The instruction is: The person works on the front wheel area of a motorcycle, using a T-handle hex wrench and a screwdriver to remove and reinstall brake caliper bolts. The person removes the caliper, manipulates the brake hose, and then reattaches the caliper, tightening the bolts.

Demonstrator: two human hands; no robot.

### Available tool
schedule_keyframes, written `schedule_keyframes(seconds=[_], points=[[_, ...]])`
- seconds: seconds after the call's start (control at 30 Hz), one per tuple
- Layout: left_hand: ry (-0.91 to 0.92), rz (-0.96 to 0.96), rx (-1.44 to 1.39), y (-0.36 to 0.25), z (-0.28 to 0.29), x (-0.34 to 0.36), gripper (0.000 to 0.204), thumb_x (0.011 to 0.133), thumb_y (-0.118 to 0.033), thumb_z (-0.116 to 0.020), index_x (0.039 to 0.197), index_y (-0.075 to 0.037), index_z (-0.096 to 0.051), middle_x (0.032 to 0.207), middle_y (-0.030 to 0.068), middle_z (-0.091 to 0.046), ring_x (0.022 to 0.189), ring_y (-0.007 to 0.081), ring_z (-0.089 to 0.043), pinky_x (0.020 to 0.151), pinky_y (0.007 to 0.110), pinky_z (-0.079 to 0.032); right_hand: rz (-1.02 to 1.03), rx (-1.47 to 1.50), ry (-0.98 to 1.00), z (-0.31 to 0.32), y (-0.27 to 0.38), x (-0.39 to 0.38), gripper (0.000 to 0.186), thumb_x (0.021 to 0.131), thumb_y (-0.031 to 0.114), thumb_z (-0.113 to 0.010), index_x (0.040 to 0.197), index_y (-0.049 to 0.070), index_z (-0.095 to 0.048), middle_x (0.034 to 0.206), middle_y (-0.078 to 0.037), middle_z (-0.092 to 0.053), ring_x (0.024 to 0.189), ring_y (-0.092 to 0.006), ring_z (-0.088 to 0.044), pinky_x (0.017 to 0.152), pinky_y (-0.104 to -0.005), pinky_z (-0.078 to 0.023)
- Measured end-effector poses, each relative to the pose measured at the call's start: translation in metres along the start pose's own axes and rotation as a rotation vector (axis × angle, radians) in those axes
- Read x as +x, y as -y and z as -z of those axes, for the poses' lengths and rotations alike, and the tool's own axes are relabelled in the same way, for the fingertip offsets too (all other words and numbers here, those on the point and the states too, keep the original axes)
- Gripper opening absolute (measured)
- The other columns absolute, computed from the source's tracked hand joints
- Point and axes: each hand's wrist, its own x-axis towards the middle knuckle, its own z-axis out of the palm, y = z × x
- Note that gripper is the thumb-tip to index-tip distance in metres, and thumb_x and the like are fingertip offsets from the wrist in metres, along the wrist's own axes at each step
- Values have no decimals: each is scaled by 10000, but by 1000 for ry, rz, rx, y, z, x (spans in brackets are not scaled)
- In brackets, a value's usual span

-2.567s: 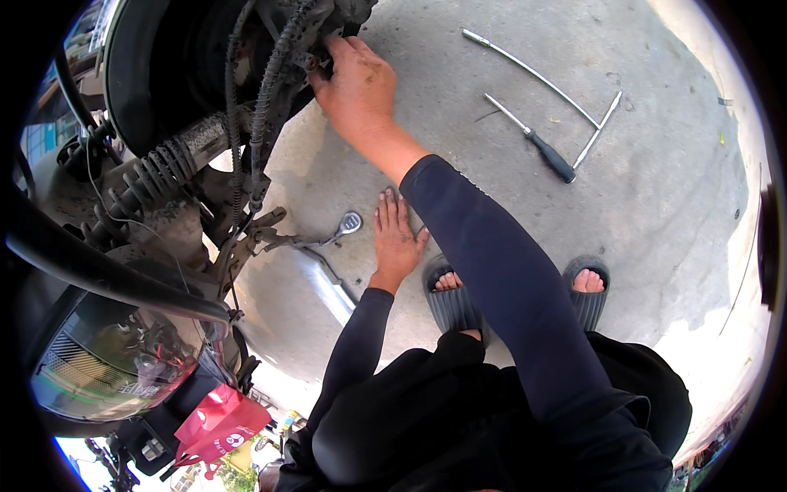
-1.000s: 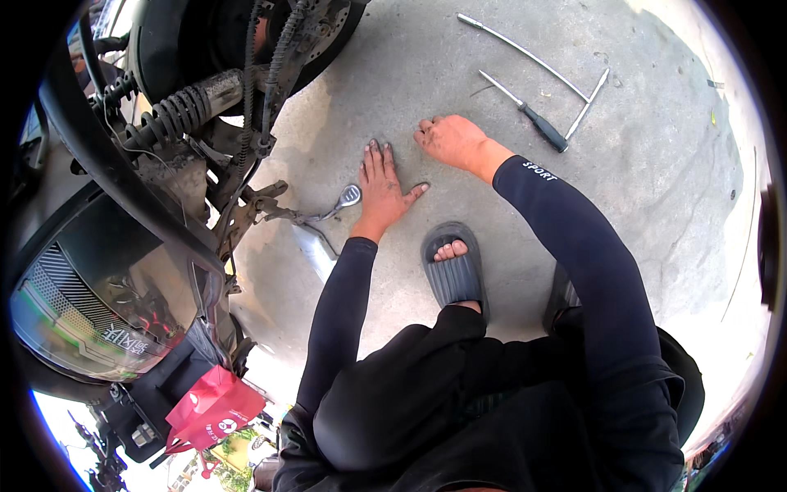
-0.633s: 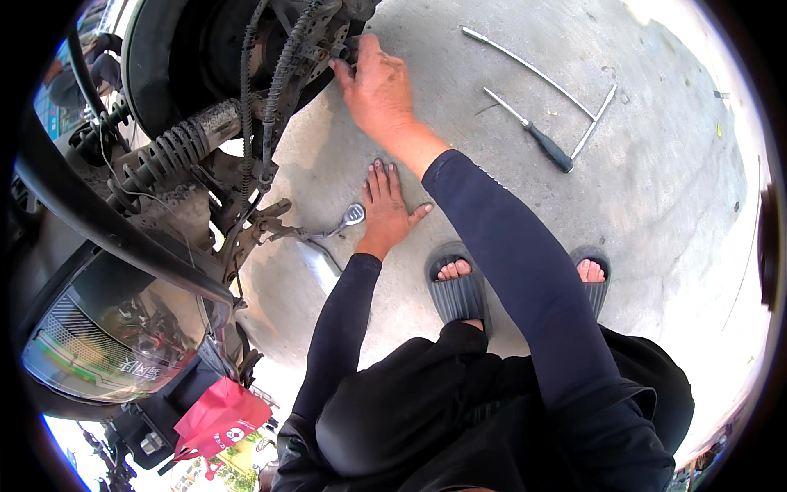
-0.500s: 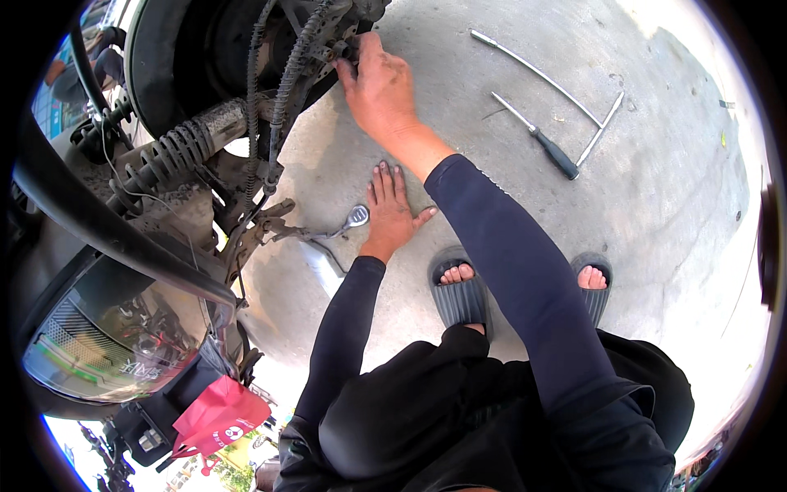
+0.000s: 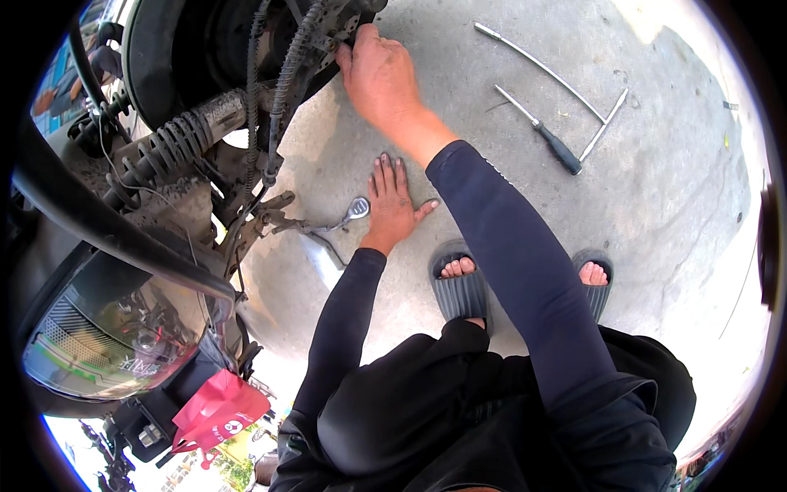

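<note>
My right hand [image 5: 383,82] reaches up to the metal bracket [image 5: 332,45] beside the dark wheel [image 5: 156,70] of a motorbike. Its thumb and fingers are closed at the bracket's edge, and what they grip is hidden behind them. My left hand [image 5: 391,209] lies flat on the concrete floor, fingers spread, holding nothing. Close to its wrist side is the round silver head [image 5: 358,207] of what looks like a ratchet wrench. A ribbed hose [image 5: 284,94] and a coil-spring shock absorber [image 5: 176,148] are left of my right hand.
On the concrete [image 5: 680,189] to the right lie a long T-handled bar [image 5: 541,67] and a black-handled screwdriver [image 5: 557,149]. A shiny silver piece [image 5: 324,256] sits below the ratchet head. My sandals [image 5: 459,287] stand nearer me. A red bag [image 5: 220,410] hangs at lower left.
My right hand has turned slightly at the bracket, and its fingertips are now more hidden. My left hand stays flat on the floor. The view has shifted a little.
</note>
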Motion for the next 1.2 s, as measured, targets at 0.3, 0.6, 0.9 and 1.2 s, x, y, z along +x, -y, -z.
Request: schedule_keyframes(seconds=[0.3, 0.6, 0.9, 1.2], points=[[-64, 4, -52, -1, 1, 0, 1133, 827, -724, -564, 1510, 103, -199, 1571, 349, -140, 1481, 475, -126, 1153, 603, -189, 75, 6, 206, 14, -6, 10, 269, 920, 191, -549, 843, -56, -620, 781, -291, -641, 784, -442, -668, 672, -494, -538], [-37, -17, -102, 1, 0, 1, 1161, 824, -639, -633, 1531, 91, -73, 1577, 362, -57, 1481, 506, -71, 1149, 630, -174, -1080, 1168, 527, 16, 5, 25, 534, 1048, 460, -306, 852, 39, -570, 691, -74, -594, 597, -237, -575, 573, -374, -456], [-51, -2, -84, -1, 1, 4, 1173, 822, -723, -579, 1528, 94, -120, 1588, 342, -60, 1486, 485, -79, 1156, 615, -171, -1049, 1049, 456, 14, 0, 25, 419, 1048, 435, -396, 879, 81, -544, 736, -29, -556, 597, -156, -504, 579, -346, -443], [-44, 3, -112, 0, 1, 10, 1197, 808, -720, -601, 1534, 89, -101, 1594, 339, -40, 1496, 475, -42, 1162, 617, -155, -1042, 1224, 633, 17, -12, 32, 434, 1063, 471, -305, 924, 135, -541, 769, 5, -531, 587, -134, -404, 595, -327, -362]])
